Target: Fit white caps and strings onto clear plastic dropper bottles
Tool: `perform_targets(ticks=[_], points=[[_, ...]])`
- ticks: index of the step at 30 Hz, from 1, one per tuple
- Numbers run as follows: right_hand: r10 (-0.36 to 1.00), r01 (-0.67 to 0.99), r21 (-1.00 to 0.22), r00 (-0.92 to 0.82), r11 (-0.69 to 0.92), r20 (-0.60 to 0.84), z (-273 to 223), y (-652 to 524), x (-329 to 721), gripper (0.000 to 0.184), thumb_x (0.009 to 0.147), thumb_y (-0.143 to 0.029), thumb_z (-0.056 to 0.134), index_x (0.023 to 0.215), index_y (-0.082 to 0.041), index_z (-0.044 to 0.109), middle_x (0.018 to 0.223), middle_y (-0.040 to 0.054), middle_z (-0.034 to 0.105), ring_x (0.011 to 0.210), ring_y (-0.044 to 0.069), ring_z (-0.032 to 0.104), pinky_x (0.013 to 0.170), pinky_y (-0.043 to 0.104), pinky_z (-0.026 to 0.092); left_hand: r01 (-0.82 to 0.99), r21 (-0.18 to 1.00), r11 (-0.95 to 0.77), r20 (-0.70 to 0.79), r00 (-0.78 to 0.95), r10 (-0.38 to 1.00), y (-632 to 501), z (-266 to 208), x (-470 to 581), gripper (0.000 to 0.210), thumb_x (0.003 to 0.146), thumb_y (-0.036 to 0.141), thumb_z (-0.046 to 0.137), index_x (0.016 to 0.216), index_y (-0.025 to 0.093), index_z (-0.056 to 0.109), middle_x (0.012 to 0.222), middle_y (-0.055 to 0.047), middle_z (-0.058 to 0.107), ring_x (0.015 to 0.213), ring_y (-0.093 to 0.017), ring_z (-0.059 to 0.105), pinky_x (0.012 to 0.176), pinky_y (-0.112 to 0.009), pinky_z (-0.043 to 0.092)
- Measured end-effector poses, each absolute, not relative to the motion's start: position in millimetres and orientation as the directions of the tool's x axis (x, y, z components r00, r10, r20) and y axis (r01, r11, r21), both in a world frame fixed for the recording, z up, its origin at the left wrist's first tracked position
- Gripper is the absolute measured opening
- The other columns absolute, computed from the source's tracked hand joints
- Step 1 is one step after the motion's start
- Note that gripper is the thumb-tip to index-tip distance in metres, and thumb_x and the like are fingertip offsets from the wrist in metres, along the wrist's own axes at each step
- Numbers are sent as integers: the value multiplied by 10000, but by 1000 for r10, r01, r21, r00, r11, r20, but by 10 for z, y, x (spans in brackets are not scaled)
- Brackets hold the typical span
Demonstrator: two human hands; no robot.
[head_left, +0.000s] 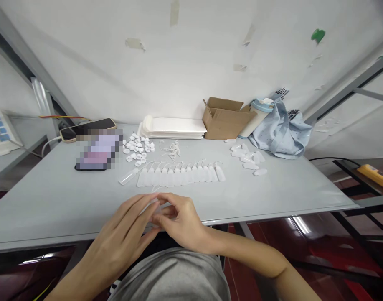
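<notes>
1. Right hand (pixel 188 221): I am viewing its thumb and fingers pinching a small pale piece (pixel 158 207), which is sitting between both hands near the table's front edge.
2. Left hand (pixel 124 228): its fingers are arching over the piece and hiding the contact, leaving me unable to tell whether it is gripping.
3. Both hands are meeting close to the body, probably for steadying so small a part.
4. Just beyond, flat translucent pieces (pixel 178 176) are lying in a row, strings pointing away, presumably for orderly counting. A clear tube (pixel 128 177) is slanting beside the left end.
5. White caps (pixel 136 146), loose cords (pixel 173 150) and loose pale pieces (pixel 249 159) are forming separate groups, seemingly for easy picking.
6. The grey table (pixel 241 198) is bearing two phones (pixel 99 152) at left; a white stack (pixel 175 128), cardboard box (pixel 227 123), tumbler (pixel 257 117) and blue bag (pixel 280 133) are standing behind.
7. A white wall (pixel 194 62) is rising beyond, carrying tape scraps; reddish floor (pixel 257 261) is showing below.
</notes>
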State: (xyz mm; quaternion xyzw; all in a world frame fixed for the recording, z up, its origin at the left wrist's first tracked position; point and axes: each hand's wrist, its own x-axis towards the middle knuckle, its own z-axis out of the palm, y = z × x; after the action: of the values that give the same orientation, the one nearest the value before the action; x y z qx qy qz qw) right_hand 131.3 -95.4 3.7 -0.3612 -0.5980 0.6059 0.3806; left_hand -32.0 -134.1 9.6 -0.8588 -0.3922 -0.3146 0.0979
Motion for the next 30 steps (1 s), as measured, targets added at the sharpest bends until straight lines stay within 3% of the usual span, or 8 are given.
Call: perform_targets(ticks=[5,8,12,16,19,25,30], points=[[872,-15,-1000,-488,25,29,-28,-934,1274,334,797,-279,685,1104,-166,615,916,50,665,771,180,696,656,277,588,722,318,-614,572,371,732,-1281,39,-538,493,881,280,595,1356,302,463,1174,-67,652,1105,-254,583,905,-388,529],[849,131,-940,-481,316,219,-83,-906,1329,329,844,-312,656,1122,-150,587,968,80,650,825,178,656,726,306,572,723,483,-494,396,323,860,-1165,8,-797,419,826,442,644,1229,368,556,1213,5,644,1162,-252,537,965,-388,495],[782,386,-720,-517,576,348,-108,-918,1380,329,893,-302,603,1164,-127,536,992,112,625,884,206,612,768,350,547,701,612,-366,145,355,923,-1016,-44,-1075,432,784,486,673,1196,383,590,1280,28,616,1268,-263,454,1038,-402,437],[767,564,-543,-580,622,275,-92,-959,1336,447,907,-399,573,1226,-100,479,1017,145,603,922,256,595,725,385,550,691,640,-336,48,400,915,-930,-105,-1151,388,796,470,656,1171,376,624,1305,29,609,1290,-265,431,1057,-410,420],[742,596,-474,-635,648,215,-83,-965,1290,451,913,-421,555,1210,-88,490,1066,159,595,974,281,575,745,407,553,694,638,-334,4,430,903,-910,-138,-1149,393,803,451,653,1188,381,617,1307,27,610,1297,-270,417,1043,-427,433],[708,578,-495,-697,648,113,-37,-912,1279,437,893,-330,603,1219,-54,512,1138,168,578,1054,287,531,848,426,543,702,632,-330,14,415,910,-983,-182,-1111,416,800,464,656,1206,385,614,1312,16,608,1269,-275,441,1017,-438,452],[680,532,-514,-719,673,145,-37,-887,1310,454,875,-255,616,1256,-41,494,1163,174,566,1063,278,516,896,425,524,729,584,-358,69,395,916,-1014,-250,-1107,476,778,495,671,1236,389,596,1289,4,625,1248,-299,457,1020,-477,439]])
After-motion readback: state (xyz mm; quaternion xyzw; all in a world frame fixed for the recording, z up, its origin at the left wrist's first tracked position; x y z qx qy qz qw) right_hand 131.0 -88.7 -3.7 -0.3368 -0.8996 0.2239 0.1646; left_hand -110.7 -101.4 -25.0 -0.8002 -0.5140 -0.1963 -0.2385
